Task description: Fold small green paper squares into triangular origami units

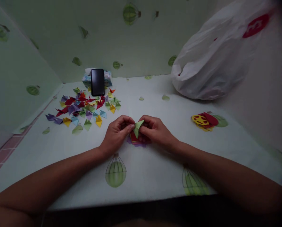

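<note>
Between my two hands is a small light-green folded paper piece (138, 128), pointed at its lower end. My left hand (118, 134) pinches its left edge between thumb and forefinger. On the other side, my right hand (156, 130) has thumb and fingers closed on the right part of the paper. Just below lies a small stack of coloured paper sheets (133, 137), red and purple at its edges, partly hidden by the hands. Many folded paper figures (89, 115) in red, purple, green, blue and yellow are spread over the table to the left.
A black phone (98, 82) leans upright against a tissue box (108, 78) at the back left. Yellow and red paper cut-outs (203, 121) lie to the right. A large white plastic bag (209, 60) stands at the back right, near the wall. The tablecloth (143, 176) has balloon prints.
</note>
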Demonstrator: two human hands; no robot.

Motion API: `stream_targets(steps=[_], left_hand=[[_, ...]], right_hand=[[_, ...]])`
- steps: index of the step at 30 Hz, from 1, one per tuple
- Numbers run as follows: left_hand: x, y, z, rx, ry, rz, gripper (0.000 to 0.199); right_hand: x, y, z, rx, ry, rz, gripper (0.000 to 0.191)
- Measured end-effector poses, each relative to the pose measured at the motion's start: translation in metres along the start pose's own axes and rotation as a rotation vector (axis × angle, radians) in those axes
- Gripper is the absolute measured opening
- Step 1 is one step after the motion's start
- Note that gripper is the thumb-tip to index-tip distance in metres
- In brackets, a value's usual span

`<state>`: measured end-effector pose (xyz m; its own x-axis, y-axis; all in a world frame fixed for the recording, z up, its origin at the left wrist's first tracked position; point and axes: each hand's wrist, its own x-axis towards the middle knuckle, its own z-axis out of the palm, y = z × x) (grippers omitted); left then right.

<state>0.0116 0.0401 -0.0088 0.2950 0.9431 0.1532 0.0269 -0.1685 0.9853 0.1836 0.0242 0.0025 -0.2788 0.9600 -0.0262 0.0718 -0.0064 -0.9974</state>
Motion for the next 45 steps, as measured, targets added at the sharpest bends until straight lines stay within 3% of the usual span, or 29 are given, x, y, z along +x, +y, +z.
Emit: stream_targets(steps=[5,10,19,21,23,29,35,41,45], left_hand=[[-0.005,0.002,0.002,0.154,-0.037,0.073,0.014],[-0.01,0.003,0.004,0.202,-0.048,0.116,0.019],[-0.012,0.008,0.004,0.656,-0.034,0.367,0.023],[-0.01,0.007,0.003,0.715,-0.017,0.41,0.015],[-0.008,0.007,0.002,0.72,0.0,0.408,0.003],[-0.008,0.01,0.001,0.695,0.009,0.396,0.02],[-0.008,0.007,-0.001,0.689,-0.011,0.429,0.022],[-0.008,0.005,-0.006,0.652,-0.003,0.409,0.021],[-0.008,0.005,-0.007,0.706,-0.023,0.521,0.02]], right_hand=[[-0.005,0.005,0.001,-0.484,0.209,-0.327,0.007],[-0.007,0.007,0.004,-0.598,0.241,-0.452,0.009],[-0.006,0.006,0.006,-0.562,0.291,-0.452,0.012],[-0.006,0.007,0.007,-0.555,0.309,-0.47,0.013],[-0.007,0.006,0.008,-0.559,0.34,-0.508,0.014],[-0.01,0.002,0.014,-0.53,0.435,-0.561,0.021],[-0.009,0.004,0.016,-0.439,0.407,-0.496,0.028],[-0.013,0.003,0.013,-0.52,0.474,-0.558,0.026],[-0.012,0.004,0.012,-0.532,0.425,-0.577,0.03]])
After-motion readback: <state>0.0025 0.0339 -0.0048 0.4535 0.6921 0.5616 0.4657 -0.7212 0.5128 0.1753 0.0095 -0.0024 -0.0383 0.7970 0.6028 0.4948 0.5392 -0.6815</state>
